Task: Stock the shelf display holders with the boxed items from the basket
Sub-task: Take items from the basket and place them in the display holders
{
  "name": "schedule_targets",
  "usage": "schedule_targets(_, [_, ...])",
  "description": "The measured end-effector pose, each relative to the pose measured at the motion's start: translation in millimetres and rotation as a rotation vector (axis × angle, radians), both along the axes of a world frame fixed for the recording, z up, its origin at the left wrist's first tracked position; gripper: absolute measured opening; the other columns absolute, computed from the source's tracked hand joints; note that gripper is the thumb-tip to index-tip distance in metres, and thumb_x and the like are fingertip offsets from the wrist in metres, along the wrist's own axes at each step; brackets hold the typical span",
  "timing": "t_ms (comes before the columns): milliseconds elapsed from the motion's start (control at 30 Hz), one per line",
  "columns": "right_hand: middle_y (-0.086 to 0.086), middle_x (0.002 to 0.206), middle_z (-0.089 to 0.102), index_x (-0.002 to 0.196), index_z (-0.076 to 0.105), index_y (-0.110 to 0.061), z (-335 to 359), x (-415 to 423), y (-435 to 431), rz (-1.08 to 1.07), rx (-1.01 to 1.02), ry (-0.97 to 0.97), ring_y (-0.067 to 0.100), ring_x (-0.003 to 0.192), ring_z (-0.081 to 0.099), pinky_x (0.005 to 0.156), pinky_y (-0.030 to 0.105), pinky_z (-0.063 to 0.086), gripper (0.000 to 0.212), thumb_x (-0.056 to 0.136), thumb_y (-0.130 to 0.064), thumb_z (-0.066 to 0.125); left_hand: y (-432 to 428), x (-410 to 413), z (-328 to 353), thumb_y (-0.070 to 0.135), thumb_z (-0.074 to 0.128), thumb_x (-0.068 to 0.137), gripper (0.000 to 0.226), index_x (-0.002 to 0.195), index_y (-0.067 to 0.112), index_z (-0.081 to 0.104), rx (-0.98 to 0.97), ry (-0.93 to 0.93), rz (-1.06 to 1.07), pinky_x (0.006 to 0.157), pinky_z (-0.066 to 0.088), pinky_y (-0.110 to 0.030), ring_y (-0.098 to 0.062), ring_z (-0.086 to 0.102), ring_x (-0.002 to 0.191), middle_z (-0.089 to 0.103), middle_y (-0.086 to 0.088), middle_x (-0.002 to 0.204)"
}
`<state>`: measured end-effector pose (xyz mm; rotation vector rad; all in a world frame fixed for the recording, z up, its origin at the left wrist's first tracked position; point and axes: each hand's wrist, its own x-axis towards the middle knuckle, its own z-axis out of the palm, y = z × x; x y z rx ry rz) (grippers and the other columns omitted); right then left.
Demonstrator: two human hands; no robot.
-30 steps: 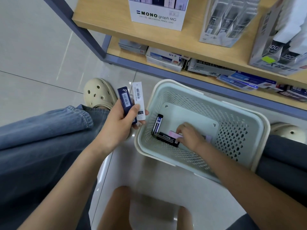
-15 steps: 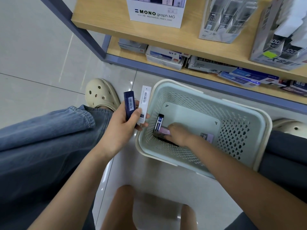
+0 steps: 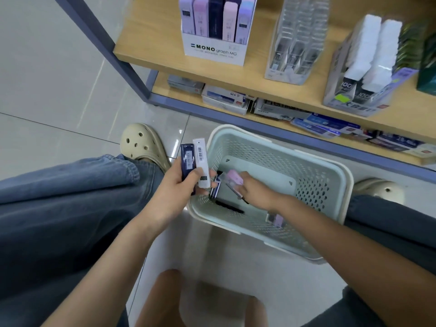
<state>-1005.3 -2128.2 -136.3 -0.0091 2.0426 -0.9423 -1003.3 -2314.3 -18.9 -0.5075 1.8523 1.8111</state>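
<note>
While the left hand [image 3: 179,185] grips a navy box [image 3: 188,161] and a white box [image 3: 201,161], the right hand [image 3: 253,190] pinches a pink box [image 3: 232,177] over the basket [image 3: 313,182]; a black box [image 3: 228,206] lies beneath that hand.

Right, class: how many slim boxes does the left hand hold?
2: a navy barcoded box and, right of it, a white barcoded box; another could hide behind them.
</note>
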Motion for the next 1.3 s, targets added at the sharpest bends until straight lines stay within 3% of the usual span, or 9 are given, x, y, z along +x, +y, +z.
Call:
schedule_targets(67, [0.008,0.110,0.048,0.127,0.035,-0.001,18,-7,1,-0.042,-0.028,0.016,0.017,0.091,0.053,0.069,0.026,0.037,0.038,0.101,-0.029,0.037,4,1,5,0.006,0.040,0.098,0.015,0.105,0.015,0.050,0.009,0.023,0.020,0.059,0.054,-0.023,-0.012,0.068,0.067,0.068,0.002,0.074])
schedule_targets(167, [0.008,0.101,0.047,0.120,0.037,-0.001,52,-15,1,-0.171,-0.174,0.002,0.015,0.081,0.061,0.064,0.023,0.047,0.028,0.101,-0.022,0.037,9,3,17,0.014,0.040,0.099,0.011,0.101,0.014,0.051,0.005,0.084,0.020,0.055,0.052,-0.020,-0.009,0.064,0.060,0.063,-0.001,0.073])
schedule_targets(300, [-0.001,0.090,0.056,0.106,0.044,-0.017,107,-23,2,-0.263,-0.296,0.058,0.012,0.073,0.063,0.070,0.030,0.054,0.007,0.101,-0.018,0.039,16,3,35,0.018,0.041,0.099,0.012,0.103,0.009,0.049,0.016,0.112,0.056,0.051,0.049,-0.019,-0.009,0.060,0.054,0.060,-0.002,0.070])
schedule_targets(367, [-0.001,0.087,0.059,0.105,0.049,-0.016,135,-26,3,-0.316,-0.345,0.074,0.010,0.072,0.064,0.066,0.026,0.054,0.009,0.100,-0.019,0.042,20,3,46,0.017,0.044,0.098,0.011,0.102,0.008,0.049,0.008,0.149,0.076,0.051,0.050,-0.018,-0.008,0.060,0.054,0.058,-0.003,0.070])
schedule_targets(500, [-0.003,0.082,0.062,0.102,0.057,-0.011,184,-25,7,-0.415,-0.446,0.055,0.010,0.074,0.065,0.076,0.031,0.053,0.015,0.098,-0.020,0.045,26,-1,70,0.017,0.049,0.095,0.012,0.103,0.008,0.050,0.018,0.241,0.076,0.053,0.050,-0.019,-0.012,0.061,0.060,0.059,-0.001,0.069])
schedule_targets(667, [0.004,0.088,0.059,0.117,0.055,0.001,228,-22,11,-0.553,-0.521,0.101,0.006,0.069,0.065,0.066,0.023,0.056,0.030,0.097,-0.021,0.047,35,-16,106,0.012,0.052,0.094,0.005,0.093,0.008,0.050,-0.041,0.315,0.051,0.046,0.048,-0.018,-0.007,0.059,0.049,0.057,-0.002,0.070])
schedule_targets(833, [0.002,0.082,0.059,0.107,0.058,-0.007,250,-21,16,-0.618,-0.549,0.226,0.003,0.063,0.064,0.060,0.019,0.055,0.019,0.097,-0.019,0.046,47,-37,136,0.025,0.067,0.085,0.028,0.070,0.012,0.048,-0.066,0.280,0.070,0.037,0.034,-0.018,-0.007,0.041,0.034,0.044,0.001,0.049])
schedule_targets(1200, [0.005,0.095,0.064,0.117,0.057,-0.009,263,-36,20,-0.690,-0.611,0.356,0.003,0.065,0.065,0.059,0.020,0.054,0.023,0.097,-0.016,0.046,71,-79,170,0.028,0.073,0.079,0.016,0.085,0.015,0.066,-0.113,0.203,-0.116,0.039,0.036,-0.016,-0.004,0.041,0.033,0.050,0.010,0.041])
schedule_targets(1300, [0.011,0.095,0.066,0.116,0.057,-0.005,260,-45,21,-0.692,-0.572,0.384,0.007,0.066,0.064,0.061,0.022,0.054,0.025,0.099,-0.016,0.042,76,-88,169,0.028,0.072,0.080,0.013,0.084,0.016,0.067,-0.109,0.144,-0.102,0.043,0.037,-0.019,-0.005,0.040,0.034,0.059,0.004,0.062])
